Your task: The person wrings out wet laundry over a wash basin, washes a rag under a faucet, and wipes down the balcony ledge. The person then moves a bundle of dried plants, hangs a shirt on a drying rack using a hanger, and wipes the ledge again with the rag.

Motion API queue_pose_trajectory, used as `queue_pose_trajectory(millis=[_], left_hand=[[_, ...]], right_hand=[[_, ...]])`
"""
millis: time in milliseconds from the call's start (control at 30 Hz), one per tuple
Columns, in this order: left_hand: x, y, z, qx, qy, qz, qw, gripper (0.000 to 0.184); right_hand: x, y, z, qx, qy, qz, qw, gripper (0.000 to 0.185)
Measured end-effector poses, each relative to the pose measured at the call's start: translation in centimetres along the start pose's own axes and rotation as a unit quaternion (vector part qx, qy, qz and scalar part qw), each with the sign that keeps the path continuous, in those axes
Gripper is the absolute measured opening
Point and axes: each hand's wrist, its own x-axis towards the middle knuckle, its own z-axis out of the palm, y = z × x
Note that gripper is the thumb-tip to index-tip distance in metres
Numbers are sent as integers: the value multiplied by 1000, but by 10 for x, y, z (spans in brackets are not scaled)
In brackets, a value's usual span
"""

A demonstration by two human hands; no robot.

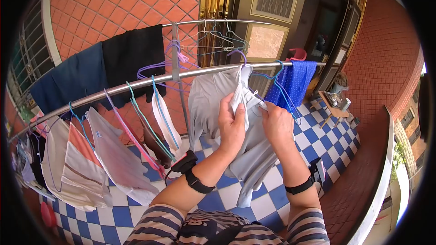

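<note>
A light grey garment [211, 91] hangs from a purple hanger [244, 58] hooked on the front metal rail [209, 69]. My left hand [232, 120] is closed on the garment's edge near its upper part, thumb and fingers pinching the cloth. Just to the right, my right hand [277, 123] has its fingers curled round another part of the same garment, close to the hanger's arm. The lower cloth drapes down between and below my forearms. Right of the hands, a blue hanger [278, 79] hangs beside a blue dotted cloth [297, 81].
Pale clothes [113, 149] and more hangers hang at the left. Dark trousers [131, 54] lie over the rear rail, where bare hangers [218, 41] also hang. A small wooden table [334, 104] stands at the right, near a low wall [372, 177], on blue-and-white tiles.
</note>
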Motion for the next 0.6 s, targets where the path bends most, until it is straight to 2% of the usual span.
queue_pose_trajectory(millis=[67,100,167,200,267,400,467,533,567,600], left_hand=[[-6,-25,-28,-19,121,-170,978,29],[-8,-47,-47,-15,127,-173,977,29],[-9,-83,-80,92,86,-302,945,28],[-9,-83,-86,91,90,-302,945,28],[-11,-84,-92,158,-26,-317,935,26],[-13,-112,-109,236,-61,-254,936,26],[-12,-129,-123,236,-75,-249,936,29],[-4,-116,-125,376,-134,-150,904,39],[-1,-111,-120,375,-139,-157,903,39],[1,-107,-117,311,-113,-205,921,47]], right_hand=[[7,-1,18,4,-25,3,1000,22],[7,-1,30,7,-46,12,999,24],[10,7,55,3,-68,28,997,26],[12,10,63,-3,-84,49,995,27],[15,20,69,-4,-105,50,993,29],[12,34,59,79,-98,2,992,31],[14,39,47,83,-146,4,986,28],[10,55,50,112,-123,0,986,25],[7,62,51,144,-92,-11,985,22],[2,68,51,143,-95,-5,985,22]])
